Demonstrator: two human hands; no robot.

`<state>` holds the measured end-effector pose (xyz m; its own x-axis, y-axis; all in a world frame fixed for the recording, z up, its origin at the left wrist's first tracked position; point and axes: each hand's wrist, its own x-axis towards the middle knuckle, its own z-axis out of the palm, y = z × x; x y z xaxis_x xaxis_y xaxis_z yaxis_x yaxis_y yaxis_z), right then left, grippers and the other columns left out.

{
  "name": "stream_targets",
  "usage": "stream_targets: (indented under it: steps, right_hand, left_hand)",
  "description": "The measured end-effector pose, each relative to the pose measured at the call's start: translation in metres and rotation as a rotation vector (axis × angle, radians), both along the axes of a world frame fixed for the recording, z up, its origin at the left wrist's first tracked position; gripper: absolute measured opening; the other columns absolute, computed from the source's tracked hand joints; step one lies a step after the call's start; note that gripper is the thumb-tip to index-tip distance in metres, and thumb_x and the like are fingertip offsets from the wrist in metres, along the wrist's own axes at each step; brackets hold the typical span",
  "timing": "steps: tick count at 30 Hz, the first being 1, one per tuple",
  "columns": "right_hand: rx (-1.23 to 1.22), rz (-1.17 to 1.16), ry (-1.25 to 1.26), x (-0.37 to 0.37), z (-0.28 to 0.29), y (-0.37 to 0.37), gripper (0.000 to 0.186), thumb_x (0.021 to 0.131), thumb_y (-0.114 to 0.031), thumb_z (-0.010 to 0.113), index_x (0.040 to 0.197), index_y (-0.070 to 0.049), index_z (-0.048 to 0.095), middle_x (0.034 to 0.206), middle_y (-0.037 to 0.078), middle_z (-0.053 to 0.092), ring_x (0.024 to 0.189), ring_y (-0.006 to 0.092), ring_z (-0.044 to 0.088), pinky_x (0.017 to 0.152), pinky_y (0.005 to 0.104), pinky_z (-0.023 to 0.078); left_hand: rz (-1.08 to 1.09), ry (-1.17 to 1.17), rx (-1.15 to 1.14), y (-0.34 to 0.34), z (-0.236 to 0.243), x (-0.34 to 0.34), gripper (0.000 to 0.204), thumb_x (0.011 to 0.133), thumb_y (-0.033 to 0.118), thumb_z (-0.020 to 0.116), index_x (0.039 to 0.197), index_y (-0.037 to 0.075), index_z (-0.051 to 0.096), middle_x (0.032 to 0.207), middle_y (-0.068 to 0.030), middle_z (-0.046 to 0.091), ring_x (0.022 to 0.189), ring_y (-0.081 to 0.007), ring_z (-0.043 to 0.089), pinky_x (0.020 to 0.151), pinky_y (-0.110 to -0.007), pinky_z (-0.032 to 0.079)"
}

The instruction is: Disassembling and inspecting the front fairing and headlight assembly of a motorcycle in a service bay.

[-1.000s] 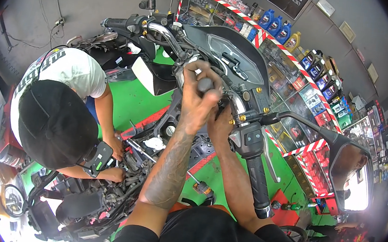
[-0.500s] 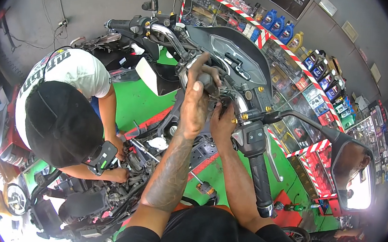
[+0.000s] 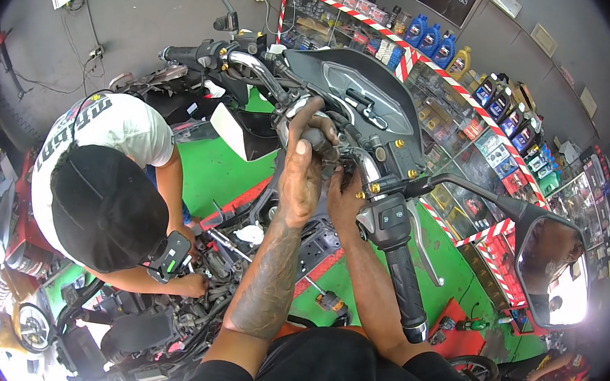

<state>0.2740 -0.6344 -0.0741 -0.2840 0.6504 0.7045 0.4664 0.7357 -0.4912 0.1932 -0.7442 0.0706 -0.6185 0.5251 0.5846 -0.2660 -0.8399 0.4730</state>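
Green floor (image 3: 207,169) lay under a half-stripped scooter (image 3: 320,244), handlebar (image 3: 371,169) fitted. The left hand (image 3: 300,183) curled around a dark rounded piece (image 3: 315,141); any grip by the right hand (image 3: 346,198) was hidden.

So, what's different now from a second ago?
The person's left hand has turned: its thumb swung from the right of the dark rounded piece to the left, pointing forward. No clear release or new grasp shows. The right hand stays beside the handlebar.
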Motion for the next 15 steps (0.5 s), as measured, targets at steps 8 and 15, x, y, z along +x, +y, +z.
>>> stream_targets:
  steps: [8,15]
  right_hand:
    - [0.174,-0.043,0.109,-0.008,0.020,-0.011,0.026,0.087,-0.023,0.066,0.105,-0.005,0.067,0.095,0.012,0.068,0.082,0.0312,0.067,0.073,0.0398,0.053]
    - [0.471,-0.248,-0.391,-0.001,0.009,-0.010,0.025,0.088,-0.025,0.065,0.102,-0.004,0.068,0.092,0.012,0.068,0.081,0.0296,0.067,0.069,0.0400,0.052]
  left_hand:
    - [0.113,0.041,-0.103,-0.003,0.010,-0.003,0.039,0.088,0.020,0.073,0.110,0.010,0.042,0.092,-0.0063,0.056,0.083,-0.0157,0.055,0.071,-0.034,0.049]
    - [-0.086,-0.079,0.037,-0.015,0.010,-0.005,0.048,0.092,0.038,0.066,0.123,0.007,0.045,0.097,-0.0051,0.049,0.087,-0.0171,0.052,0.078,-0.031,0.045]
